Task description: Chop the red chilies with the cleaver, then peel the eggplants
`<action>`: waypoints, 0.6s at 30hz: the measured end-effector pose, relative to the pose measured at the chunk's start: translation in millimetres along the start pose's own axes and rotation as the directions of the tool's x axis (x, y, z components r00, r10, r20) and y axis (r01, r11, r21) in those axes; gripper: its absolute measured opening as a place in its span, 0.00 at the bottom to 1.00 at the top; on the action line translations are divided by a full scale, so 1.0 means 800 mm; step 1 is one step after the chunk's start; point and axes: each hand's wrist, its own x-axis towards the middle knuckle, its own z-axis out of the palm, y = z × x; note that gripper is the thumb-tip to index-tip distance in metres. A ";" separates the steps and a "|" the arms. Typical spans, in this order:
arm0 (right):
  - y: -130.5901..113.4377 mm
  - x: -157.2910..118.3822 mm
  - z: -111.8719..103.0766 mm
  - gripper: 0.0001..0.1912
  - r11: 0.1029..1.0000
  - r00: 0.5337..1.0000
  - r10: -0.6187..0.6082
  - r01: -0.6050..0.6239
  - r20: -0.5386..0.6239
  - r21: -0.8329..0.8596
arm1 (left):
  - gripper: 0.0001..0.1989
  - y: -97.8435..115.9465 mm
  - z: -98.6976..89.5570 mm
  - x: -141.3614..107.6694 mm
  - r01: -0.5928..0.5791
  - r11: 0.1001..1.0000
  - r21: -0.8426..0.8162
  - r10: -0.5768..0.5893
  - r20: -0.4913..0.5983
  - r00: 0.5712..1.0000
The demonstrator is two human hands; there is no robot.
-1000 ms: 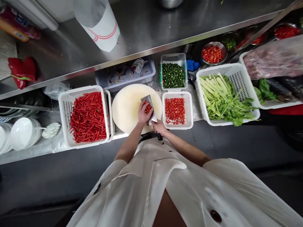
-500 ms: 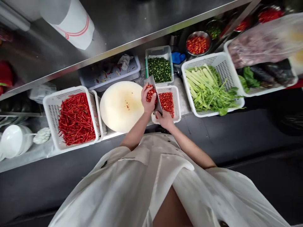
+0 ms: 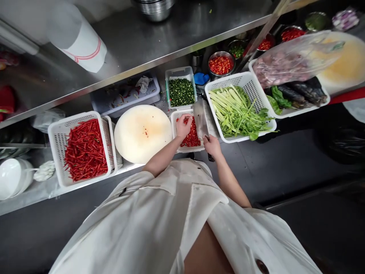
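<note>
My right hand [image 3: 212,146] is closed around the handle of a cleaver [image 3: 202,118], whose broad blade stands over the right side of a small white basket [image 3: 174,118]. Chopped red chilies [image 3: 191,136] lie in that basket. Above them is my left hand [image 3: 184,126], its fingers curled; whether they pinch anything is too small to make out. To the left, a round cutting board [image 3: 143,146] bears a few chili bits. Whole red chilies [image 3: 87,150] fill a larger white basket [image 3: 58,160] farther left.
Behind the small basket stands a tub of chopped green chilies [image 3: 181,92]. A basket of cut celery [image 3: 241,114] is at the right, beside one with dark vegetables and bagged meat [image 3: 291,62]. A steel shelf edge [image 3: 182,53] crosses above the counter.
The chopped chilies held between my left hand and the blade have left them. The cleaver has moved right, away from my left hand, which is now over the small basket. The view has shifted.
</note>
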 end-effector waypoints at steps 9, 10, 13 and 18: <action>0.009 0.009 0.046 0.28 0.722 0.903 0.067 -0.337 0.424 0.604 | 0.19 -0.116 -0.206 0.028 0.024 0.913 0.408 -0.011 -0.035 0.999; 0.008 0.007 0.059 0.28 0.716 0.881 0.059 -0.365 0.470 0.595 | 0.21 -0.132 -0.239 0.019 0.058 0.888 0.456 -0.037 -0.054 0.998; -0.001 -0.001 0.099 0.28 0.719 0.833 0.039 -0.407 0.552 0.564 | 0.34 -0.160 -0.306 -0.024 0.071 0.842 0.535 -0.090 0.010 0.996; -0.037 -0.007 0.158 0.26 0.756 0.810 0.050 -0.413 0.584 0.508 | 0.45 -0.150 -0.277 -0.087 -0.001 0.825 0.565 -0.110 0.163 0.980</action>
